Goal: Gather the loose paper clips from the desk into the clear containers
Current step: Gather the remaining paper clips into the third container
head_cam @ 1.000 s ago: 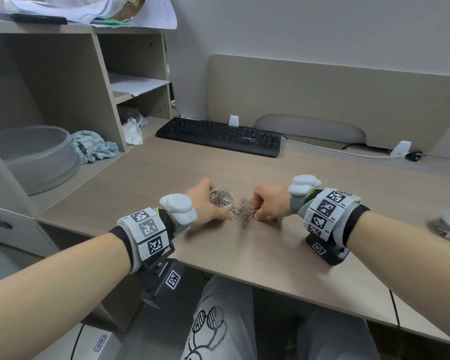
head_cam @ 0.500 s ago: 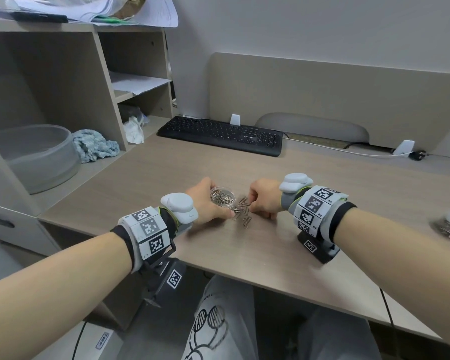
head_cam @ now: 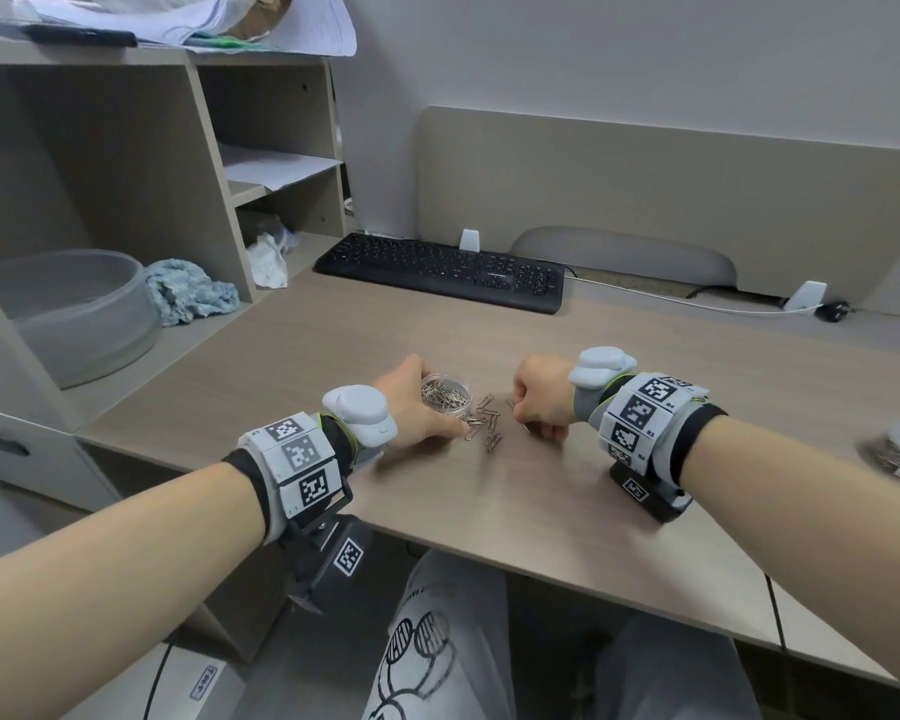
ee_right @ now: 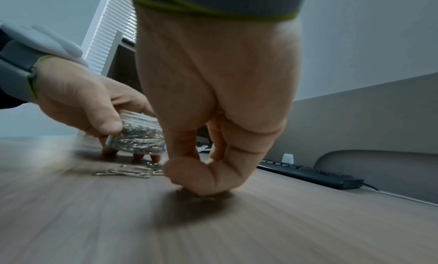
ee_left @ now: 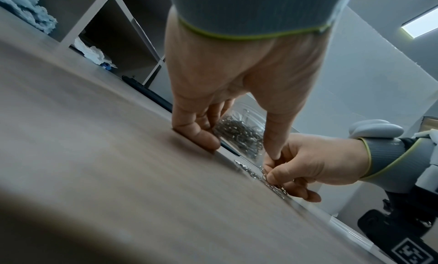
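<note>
Paper clips point(head_cam: 487, 420) lie loose between my hands; my right hand point(head_cam: 541, 394), pulled back from the pile since a second ago, pinches a few. My left hand point(head_cam: 411, 402) grips the clear container point(head_cam: 446, 392) just beside them, ready for dropping.

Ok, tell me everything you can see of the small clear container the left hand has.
The clear container is a small round tub of transparent plastic, open-topped with no lid in view, and well filled with silver paper clips. It sits roughly upright at the middle of the wooden desk. The left hand holds it, thumb on the near side, fingers curled round the far side and under its base. Loose paper clips lie on the desk just right of it.
</note>
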A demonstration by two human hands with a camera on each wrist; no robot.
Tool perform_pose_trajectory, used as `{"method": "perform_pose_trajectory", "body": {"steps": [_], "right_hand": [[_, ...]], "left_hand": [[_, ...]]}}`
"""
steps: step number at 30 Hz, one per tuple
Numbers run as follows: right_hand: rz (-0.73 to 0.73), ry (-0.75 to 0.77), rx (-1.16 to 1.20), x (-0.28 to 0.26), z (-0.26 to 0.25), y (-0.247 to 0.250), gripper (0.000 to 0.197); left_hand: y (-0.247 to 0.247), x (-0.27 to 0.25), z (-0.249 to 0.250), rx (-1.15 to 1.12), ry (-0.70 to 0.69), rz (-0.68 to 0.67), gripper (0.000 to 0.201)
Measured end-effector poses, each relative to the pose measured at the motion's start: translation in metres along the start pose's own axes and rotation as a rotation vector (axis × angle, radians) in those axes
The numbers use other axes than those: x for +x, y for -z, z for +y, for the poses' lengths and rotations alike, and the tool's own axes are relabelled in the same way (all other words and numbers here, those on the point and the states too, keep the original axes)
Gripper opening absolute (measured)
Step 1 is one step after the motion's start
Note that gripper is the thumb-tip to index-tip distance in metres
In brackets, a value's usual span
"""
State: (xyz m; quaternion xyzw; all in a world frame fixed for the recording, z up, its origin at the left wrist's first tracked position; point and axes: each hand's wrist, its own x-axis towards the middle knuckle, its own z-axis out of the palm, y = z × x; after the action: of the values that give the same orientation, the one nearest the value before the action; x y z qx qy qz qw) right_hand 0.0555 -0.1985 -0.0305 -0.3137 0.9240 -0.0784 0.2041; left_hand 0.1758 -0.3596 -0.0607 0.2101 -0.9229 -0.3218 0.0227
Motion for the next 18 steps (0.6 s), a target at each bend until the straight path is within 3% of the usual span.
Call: {"method": "perform_pose_trajectory", "body": {"steps": [8, 13, 18], "right_hand": [[0.127, 0.182, 0.438, -0.012, -0.029, 0.029, 0.013], [0.081, 0.298, 0.332, -0.011, -0.046, 0.023, 0.015], [0.171, 0.271, 0.300, -0.012, -0.036, 0.022, 0.023]], "left_hand": [[0.000, 0.001, 0.001, 0.008, -0.006, -0.018, 0.076], [0.000, -0.001, 0.004, -0.015, -0.037, -0.023, 0.069], [-0.001, 0.000, 0.000, -0.027, -0.032, -0.013, 0.070]]}}
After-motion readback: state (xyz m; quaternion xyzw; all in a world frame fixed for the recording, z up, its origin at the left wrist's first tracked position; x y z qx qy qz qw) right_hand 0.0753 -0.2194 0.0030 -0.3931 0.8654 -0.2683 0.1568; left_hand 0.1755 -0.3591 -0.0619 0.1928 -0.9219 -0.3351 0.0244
